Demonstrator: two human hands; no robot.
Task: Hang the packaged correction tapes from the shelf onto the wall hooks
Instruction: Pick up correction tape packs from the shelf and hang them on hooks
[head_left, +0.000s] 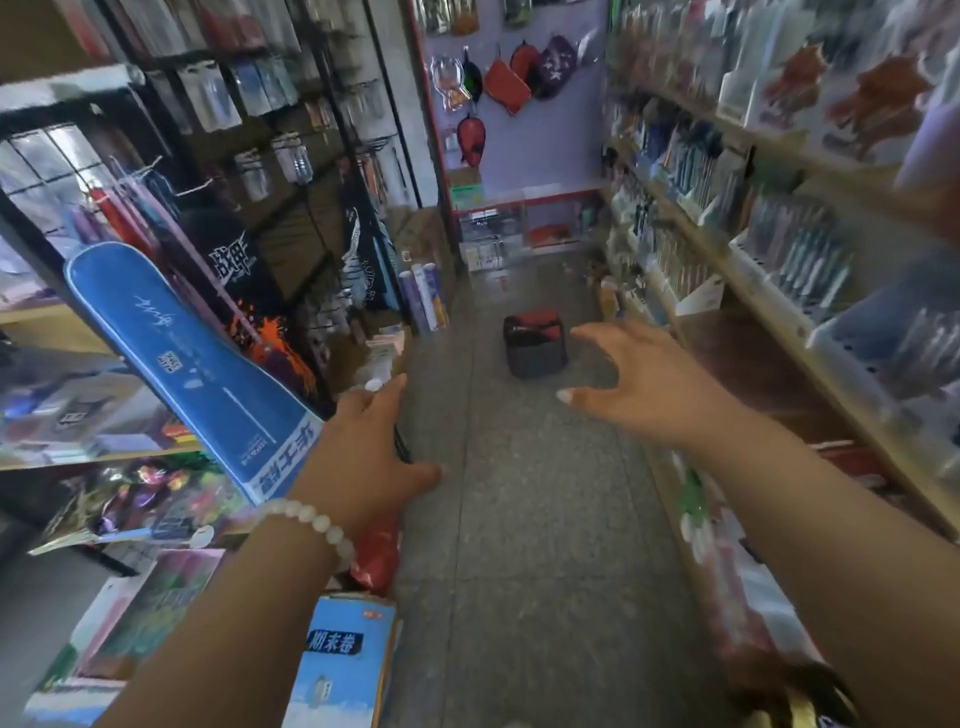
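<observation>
Down the shop aisle, basically at 0 progress: left hand and right hand both spread and holding nothing, no correction tapes identifiable yet among blurry shelves, everything left to hang.

Rack left, shelves right, bag on floor between.

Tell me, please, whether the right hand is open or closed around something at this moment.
Open: the right hand hovers over the aisle floor with fingers spread and slightly curved, holding nothing.
</observation>
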